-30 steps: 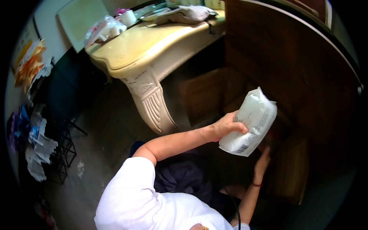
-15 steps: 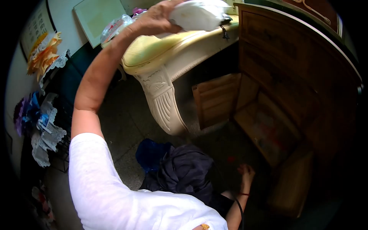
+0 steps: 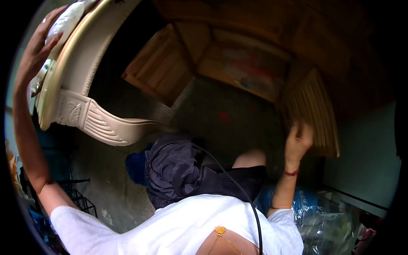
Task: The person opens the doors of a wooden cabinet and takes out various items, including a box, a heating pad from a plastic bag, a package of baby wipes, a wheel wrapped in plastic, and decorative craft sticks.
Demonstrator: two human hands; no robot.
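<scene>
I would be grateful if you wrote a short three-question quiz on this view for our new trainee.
1. Multiple choice: what is the person's left hand gripping?
A) the black cable
B) the white packet
C) the table leg
2. True or false: both doors of the wooden cabinet are shut.
3. Fill in: the hand nearest the red bracelet is the person's ____ hand.

Key:
1. B
2. False: the wooden cabinet has its left door and its right door standing open.
3. right: the right hand is just above the bracelet in the picture.
</scene>
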